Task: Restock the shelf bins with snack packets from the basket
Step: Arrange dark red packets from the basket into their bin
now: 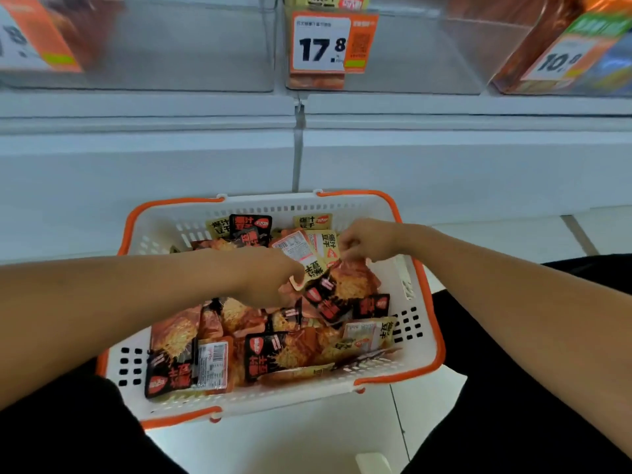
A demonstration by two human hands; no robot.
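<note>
1. The step in hand looks like picking: both hands are down in the basket [415, 302], which sits on the floor below the shelf bins [191, 46].
2. The left hand [270, 278] has its grip curled among the snack packets [290, 350]; whether it pinches the yellow packet [313, 270] at its fingertips, I cannot tell.
3. The right hand [366, 242] pinches the edge of an orange packet [354, 278] near the basket's far right side.
4. Next, I judge, the gathered packets need lifting clear of the heap and carrying up to the matching bin behind the price tag [321, 41].
</note>
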